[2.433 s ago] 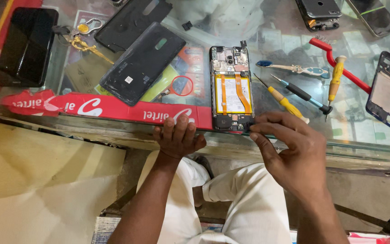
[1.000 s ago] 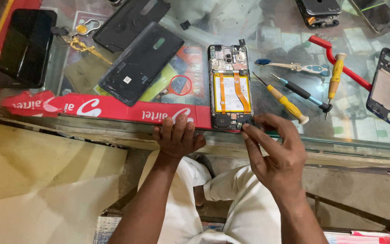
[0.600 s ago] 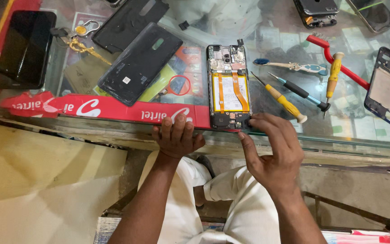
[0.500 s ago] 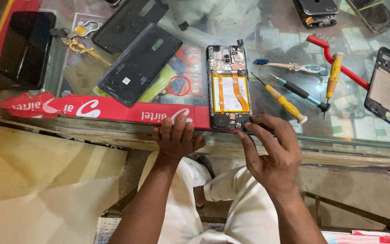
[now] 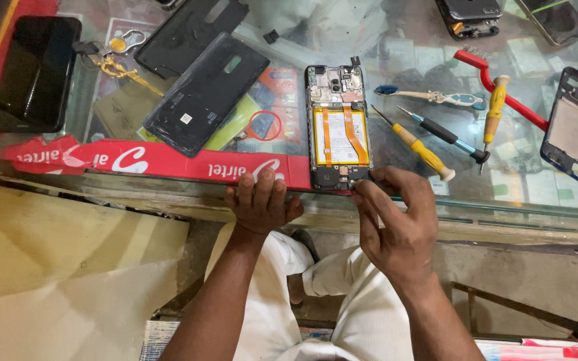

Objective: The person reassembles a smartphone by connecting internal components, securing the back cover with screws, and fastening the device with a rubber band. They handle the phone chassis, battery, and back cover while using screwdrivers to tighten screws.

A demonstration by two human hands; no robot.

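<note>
Fingers [image 5: 369,190] of the right hand [image 5: 396,227] are pinching at the opened phone's [image 5: 338,127] lower end on the glass table [image 5: 396,53], while the left hand [image 5: 259,204] is lying released on the table's edge.

The single head camera looked steeply down, close over the glass counter's [image 5: 396,40] near edge toward twelve o'clock.
</note>
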